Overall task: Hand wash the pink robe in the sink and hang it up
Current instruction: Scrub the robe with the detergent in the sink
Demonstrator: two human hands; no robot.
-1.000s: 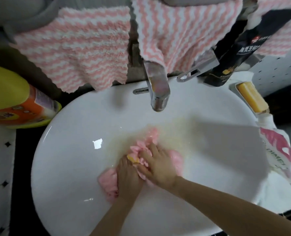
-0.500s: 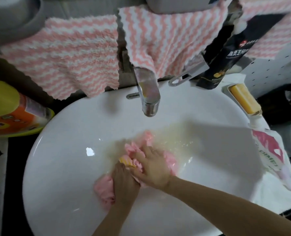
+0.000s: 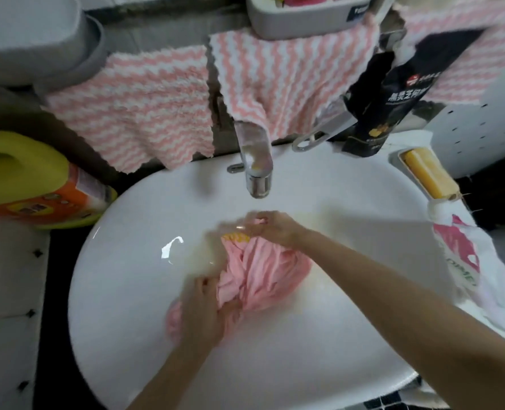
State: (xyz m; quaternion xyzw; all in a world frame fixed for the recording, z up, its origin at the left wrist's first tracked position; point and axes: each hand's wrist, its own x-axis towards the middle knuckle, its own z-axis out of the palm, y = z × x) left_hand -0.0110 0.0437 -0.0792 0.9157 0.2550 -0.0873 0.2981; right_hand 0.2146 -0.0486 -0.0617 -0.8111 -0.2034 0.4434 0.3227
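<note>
Holding pink robe [image 3: 260,276] w/ both hands, low in middle of sink [image 3: 133,350] basin, just below faucet [image 3: 255,164]. Gripping near end of bundle w/ left hand [image 3: 204,315], fingers curled round a wad of fabric, toward sink's near-left. Pinching far end w/ right hand [image 3: 274,229], fingers closed on cloth next to yellow trim [image 3: 235,238]; blurred, so exact hold hard to read. Between hands: folds fanned out, lying on basin floor. At sink's far-right corner: yellow soap bar [image 3: 428,173] in a dish. Along right edge: pink & white pouch [image 3: 458,261]. Off left edge: yellow/orange detergent jug [image 3: 32,184]. Behind far edge: pink-striped towels [image 3: 136,108] hanging, black pouch [image 3: 393,99] at their right.
</note>
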